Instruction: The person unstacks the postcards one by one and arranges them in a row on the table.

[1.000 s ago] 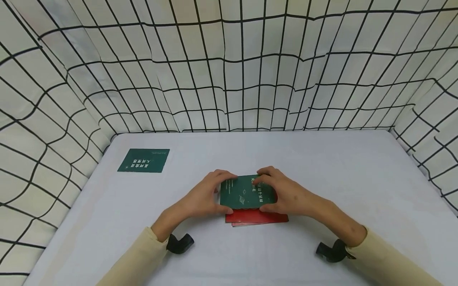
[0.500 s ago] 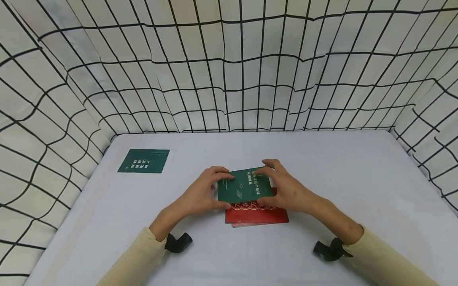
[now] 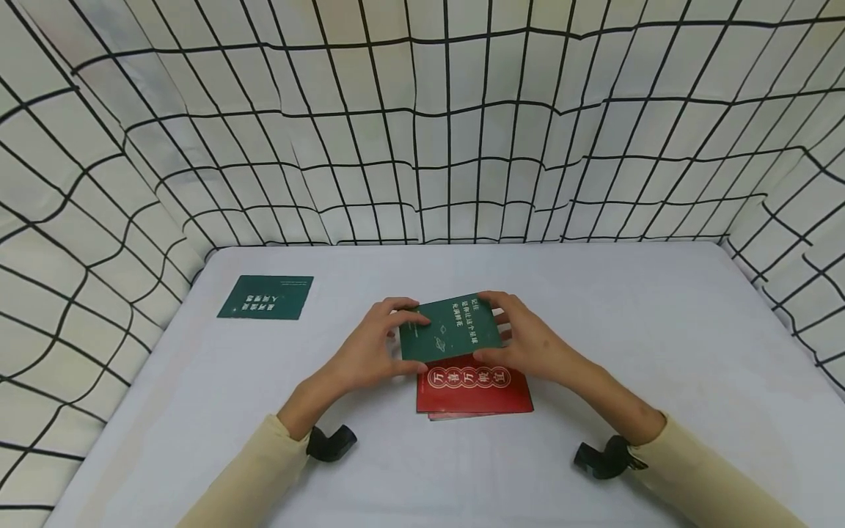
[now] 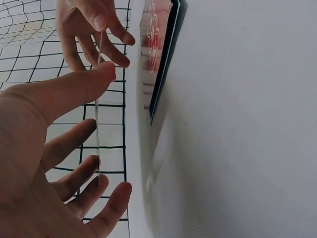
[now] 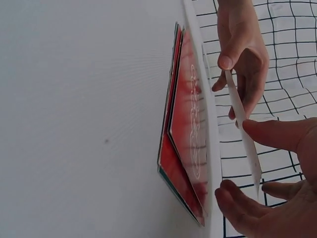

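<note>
A green card [image 3: 445, 328] with white lettering and a small planet drawing is held by both hands, tilted, above a stack of cards. My left hand [image 3: 370, 346] pinches its left end, thumb at the near edge and fingers along the far edge. At its right end my right hand [image 3: 533, 339] grips the card the same way. Red cards [image 3: 472, 392] with pale round lettering lie flat beneath, partly hidden by the green one. Seen nearly edge-on in the right wrist view, the held card [image 5: 242, 121] is off the stack and shows a pale underside.
Another green card [image 3: 265, 298] lies flat at the back left of the white table [image 3: 627, 308]. Black-lined white cloth [image 3: 429, 132] rises behind and on both sides. Dark wrist cameras [image 3: 333, 444] hang at both sleeves.
The green card has lifted away from the red stack and moved slightly back and left, turning at an angle. Both hands moved with it, and more of the top red card shows.
</note>
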### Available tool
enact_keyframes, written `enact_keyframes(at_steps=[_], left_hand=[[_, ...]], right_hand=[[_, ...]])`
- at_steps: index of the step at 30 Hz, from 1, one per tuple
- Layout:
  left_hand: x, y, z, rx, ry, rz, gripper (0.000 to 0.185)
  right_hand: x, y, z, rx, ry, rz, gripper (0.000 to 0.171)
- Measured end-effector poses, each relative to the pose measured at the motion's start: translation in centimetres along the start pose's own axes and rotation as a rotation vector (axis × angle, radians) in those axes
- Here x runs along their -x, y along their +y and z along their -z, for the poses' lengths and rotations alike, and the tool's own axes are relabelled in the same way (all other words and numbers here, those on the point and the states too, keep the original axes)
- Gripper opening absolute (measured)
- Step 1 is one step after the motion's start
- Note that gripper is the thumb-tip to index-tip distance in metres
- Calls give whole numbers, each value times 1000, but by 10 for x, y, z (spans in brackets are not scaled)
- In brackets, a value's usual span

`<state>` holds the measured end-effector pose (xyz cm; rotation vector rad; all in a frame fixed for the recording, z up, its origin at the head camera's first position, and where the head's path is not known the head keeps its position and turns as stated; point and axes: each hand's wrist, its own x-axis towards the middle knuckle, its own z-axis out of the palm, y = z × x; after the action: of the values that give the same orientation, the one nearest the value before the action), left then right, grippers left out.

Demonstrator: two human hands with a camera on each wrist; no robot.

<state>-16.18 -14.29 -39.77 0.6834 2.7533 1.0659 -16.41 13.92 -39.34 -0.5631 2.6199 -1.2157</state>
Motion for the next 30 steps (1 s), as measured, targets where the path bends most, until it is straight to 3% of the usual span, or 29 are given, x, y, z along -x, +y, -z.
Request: enact_keyframes(at_steps=[19, 26, 30], left_hand=[[-1, 0, 2, -4, 36, -15, 72], [-1, -2, 2, -9, 53, 0, 83], [-3, -3, 0, 11, 67, 45, 90]], right_hand=[[-14, -1, 0, -318, 33, -44, 69], [-17, -2, -3, -347, 54, -47, 69], [-18, -2, -4, -356, 66, -49, 70]])
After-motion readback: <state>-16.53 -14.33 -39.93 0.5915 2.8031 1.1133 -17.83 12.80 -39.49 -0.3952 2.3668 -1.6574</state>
